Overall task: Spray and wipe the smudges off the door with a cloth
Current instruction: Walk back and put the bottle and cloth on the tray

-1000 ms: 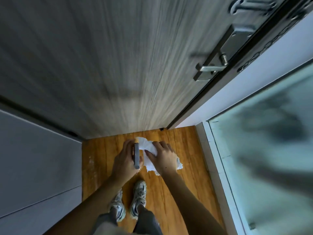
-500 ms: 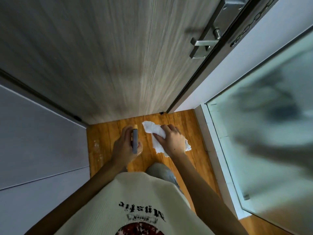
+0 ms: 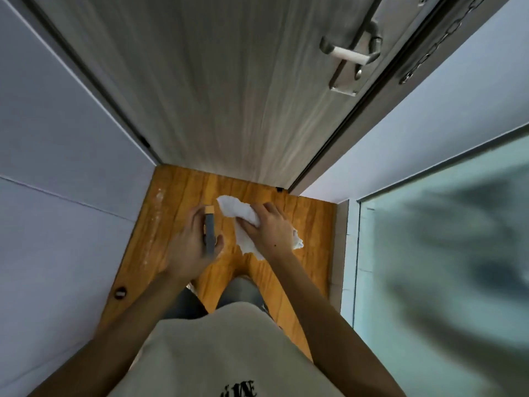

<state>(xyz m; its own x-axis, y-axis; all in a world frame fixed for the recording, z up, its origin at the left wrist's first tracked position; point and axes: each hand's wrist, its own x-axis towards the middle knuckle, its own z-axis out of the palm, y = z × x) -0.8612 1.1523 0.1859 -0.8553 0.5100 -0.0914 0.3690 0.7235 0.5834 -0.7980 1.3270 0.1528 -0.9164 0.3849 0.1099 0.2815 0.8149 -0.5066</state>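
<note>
Facing you at twelve o'clock stands the grey wood-grain door (image 3: 229, 90), its silver metal lever handle (image 3: 347, 54) at one o'clock. Your right hand (image 3: 272, 229) curls its fingers around the crumpled white cloth (image 3: 243, 224); your left hand (image 3: 190, 245), just beside, grips a slim grey spray bottle (image 3: 209, 232) above the orange wooden floor (image 3: 309, 224).

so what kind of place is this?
Likely a home or apartment entryway: a grey wood-grain door with a lever handle and a security chain beside it, a narrow wood floor between white walls, and a frosted glass panel on the right.
</note>
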